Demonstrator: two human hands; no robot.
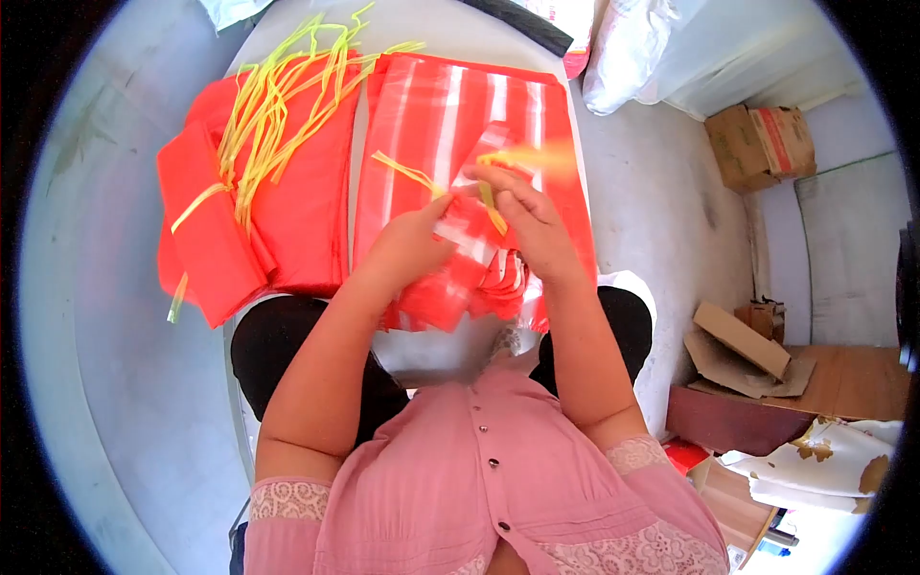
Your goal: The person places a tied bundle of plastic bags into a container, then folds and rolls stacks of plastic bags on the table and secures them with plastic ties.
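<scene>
- Grey floor (pixel 661 201) on our right, cardboard box (pixel 762 144) against the far wall; we sit at a pale table (pixel 264 43) with two stacks of sheeting on it.
- Left: plain red stack (pixel 311 220), a spray of loose yellow ties (pixel 278 105) across it, and a folded red bundle (pixel 196 158) with a yellow band round it at the near left corner.
- Right: red-and-white striped stack (pixel 422 105). We have the gathered bundle (pixel 455 273) between our hands, over that stack's near part.
- Left hand (pixel 412 244): thumb and fingers pinched on the gathered bundle, beside one end of a yellow strip (pixel 407 171).
- Right hand (pixel 541 225): fingers curled at the strip's other side. Motion blur here, so we can't tell whether they're clamped on it or just guiding it.
- To do this well, we'd keep the left pinch firm so the folds don't spread, and let the right do the strip work.
- Pull should be even and flat: thin strip probably twists or cuts into soft sheeting if yanked.
- We'd watch the loose lower folds, which look ready to fan out, and keep both strip ends clear of them.
</scene>
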